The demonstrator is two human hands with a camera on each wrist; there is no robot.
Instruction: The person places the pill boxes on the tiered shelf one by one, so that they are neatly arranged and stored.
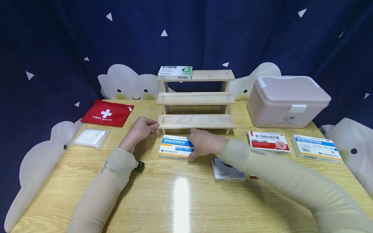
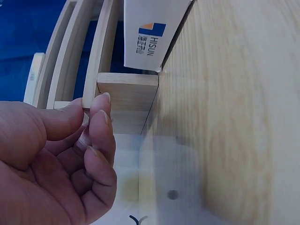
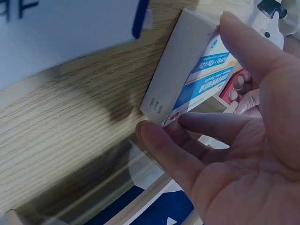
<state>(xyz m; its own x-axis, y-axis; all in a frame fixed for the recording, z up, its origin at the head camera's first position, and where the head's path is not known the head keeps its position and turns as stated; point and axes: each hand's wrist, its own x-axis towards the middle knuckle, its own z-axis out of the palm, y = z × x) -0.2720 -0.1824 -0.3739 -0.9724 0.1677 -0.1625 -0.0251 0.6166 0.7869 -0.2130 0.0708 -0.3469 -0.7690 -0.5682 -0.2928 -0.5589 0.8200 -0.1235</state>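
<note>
A three-tier wooden stand [image 1: 201, 120] is at the back middle of the table. My left hand [image 1: 142, 129] pinches the left end of its lowest step, thumb against fingertips, as the left wrist view shows. Just in front of the stand is a blue-and-white medicine box [image 1: 174, 149]. My right hand [image 1: 205, 142] holds that box at its right end, thumb on the near edge and fingers on the far edge. In the right wrist view the box [image 3: 201, 79] shows between thumb and fingers. A white-and-green medicine box [image 1: 175, 72] lies on the top step, at its left.
Under the right forearm lies a white box [image 1: 227, 174], partly covered. Farther right are a red-and-white box [image 1: 268, 142], another blue-and-white box [image 1: 316, 149] and a pink lidded case [image 1: 288, 103]. On the left lie a red first aid pouch [image 1: 107, 113] and a clear plastic packet [image 1: 91, 138].
</note>
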